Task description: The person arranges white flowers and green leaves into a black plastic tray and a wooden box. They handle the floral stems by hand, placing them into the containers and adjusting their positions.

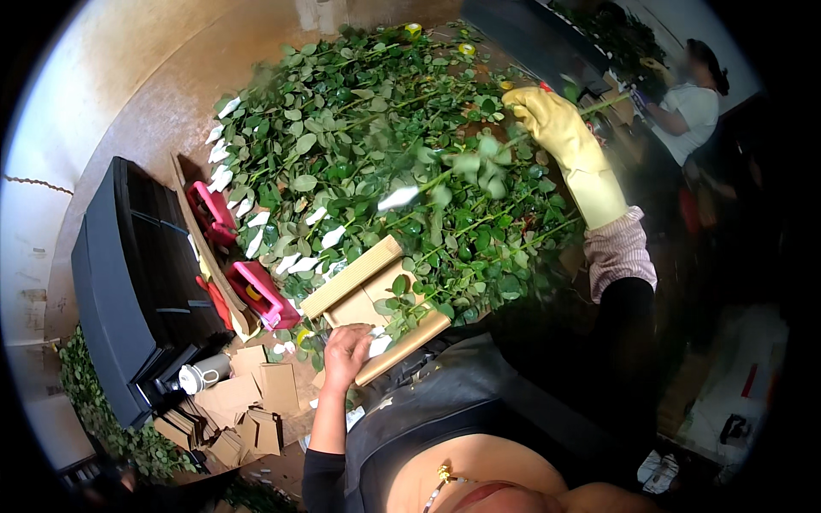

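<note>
My right hand [547,120], in a long yellow rubber glove, is closed around a leafy flower stem [445,175] above the pile. A white sleeve [398,198] covers the stem's head end, which points left and looks blurred. My bare left hand [345,352] is at the left end of a tan cardboard tray [352,278] with thick raised edges. Its fingers are curled beside a white-sleeved flower head [379,344], whose leafy stem lies in the tray; the fingertips' grip is partly hidden. Many similar stems [342,128] cover the table, their white-sleeved heads mostly to the left.
Left of the pile stand two pink plastic pieces [263,295] along a board, then a large black box [128,282]. Cut cardboard pieces [231,400] and a grey-white cup [205,374] lie at lower left. At upper right another person [688,107] works beside more greenery.
</note>
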Demonstrator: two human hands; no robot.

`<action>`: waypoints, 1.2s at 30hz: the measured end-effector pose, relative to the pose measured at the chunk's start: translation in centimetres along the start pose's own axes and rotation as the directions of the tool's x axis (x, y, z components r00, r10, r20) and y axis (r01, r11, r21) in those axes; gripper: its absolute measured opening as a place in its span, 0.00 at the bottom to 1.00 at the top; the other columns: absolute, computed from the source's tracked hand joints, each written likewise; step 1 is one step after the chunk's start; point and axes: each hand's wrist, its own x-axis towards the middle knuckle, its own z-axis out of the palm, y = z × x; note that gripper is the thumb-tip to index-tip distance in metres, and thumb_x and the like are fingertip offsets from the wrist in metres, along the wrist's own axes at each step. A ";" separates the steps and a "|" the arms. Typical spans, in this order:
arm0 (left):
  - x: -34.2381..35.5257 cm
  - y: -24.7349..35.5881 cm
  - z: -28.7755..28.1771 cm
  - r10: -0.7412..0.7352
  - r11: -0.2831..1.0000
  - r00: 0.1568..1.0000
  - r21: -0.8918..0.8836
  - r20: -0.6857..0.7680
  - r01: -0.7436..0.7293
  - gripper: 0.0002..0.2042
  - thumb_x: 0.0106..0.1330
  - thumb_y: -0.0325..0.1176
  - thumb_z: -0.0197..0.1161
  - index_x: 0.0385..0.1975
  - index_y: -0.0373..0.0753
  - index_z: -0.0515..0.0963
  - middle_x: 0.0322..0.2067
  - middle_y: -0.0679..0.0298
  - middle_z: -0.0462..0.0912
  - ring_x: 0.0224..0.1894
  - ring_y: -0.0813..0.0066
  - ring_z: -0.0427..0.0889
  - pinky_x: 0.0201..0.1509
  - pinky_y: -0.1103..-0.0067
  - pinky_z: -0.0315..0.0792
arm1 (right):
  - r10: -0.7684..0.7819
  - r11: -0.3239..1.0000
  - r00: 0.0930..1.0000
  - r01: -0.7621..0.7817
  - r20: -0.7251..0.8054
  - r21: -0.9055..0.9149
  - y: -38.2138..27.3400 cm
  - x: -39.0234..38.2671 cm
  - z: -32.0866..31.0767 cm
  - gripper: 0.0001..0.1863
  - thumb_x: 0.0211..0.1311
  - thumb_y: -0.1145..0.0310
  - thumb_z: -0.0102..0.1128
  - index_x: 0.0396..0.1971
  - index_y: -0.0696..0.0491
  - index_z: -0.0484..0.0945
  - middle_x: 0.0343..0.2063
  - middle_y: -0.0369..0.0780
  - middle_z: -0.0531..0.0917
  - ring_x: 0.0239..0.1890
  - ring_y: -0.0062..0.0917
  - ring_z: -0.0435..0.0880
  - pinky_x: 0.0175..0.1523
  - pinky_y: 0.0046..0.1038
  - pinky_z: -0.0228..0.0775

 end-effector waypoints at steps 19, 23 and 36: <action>-0.1 -0.9 0.5 0.035 0.999 0.999 0.004 -0.024 -0.035 0.08 0.59 0.28 0.73 0.36 0.36 0.86 0.39 0.59 0.88 0.43 0.58 0.83 0.49 0.69 0.77 | 0.470 0.840 0.546 -0.037 0.694 -0.541 -8.3 -1.0 10.0 0.17 0.65 0.77 0.59 0.53 0.50 0.84 0.62 0.38 0.79 0.67 0.33 0.74 0.73 0.35 0.62; -0.3 -1.3 0.7 0.007 0.999 1.000 -0.045 -0.019 -0.008 0.08 0.59 0.28 0.73 0.36 0.36 0.85 0.39 0.59 0.87 0.44 0.59 0.84 0.50 0.70 0.77 | -0.035 0.870 0.978 0.131 0.205 -0.475 -8.3 -1.5 2.8 0.23 0.62 0.80 0.57 0.55 0.45 0.82 0.65 0.36 0.77 0.65 0.29 0.76 0.75 0.36 0.59; -0.9 -2.0 1.5 -0.121 0.935 0.992 -0.341 -0.044 0.099 0.33 0.58 0.24 0.75 0.66 0.43 0.71 0.55 0.56 0.76 0.57 0.65 0.78 0.57 0.73 0.77 | 0.009 0.980 0.007 0.199 1.000 -0.011 -19.7 -9.7 12.2 0.14 0.65 0.61 0.63 0.49 0.40 0.86 0.46 0.39 0.88 0.48 0.37 0.87 0.55 0.40 0.78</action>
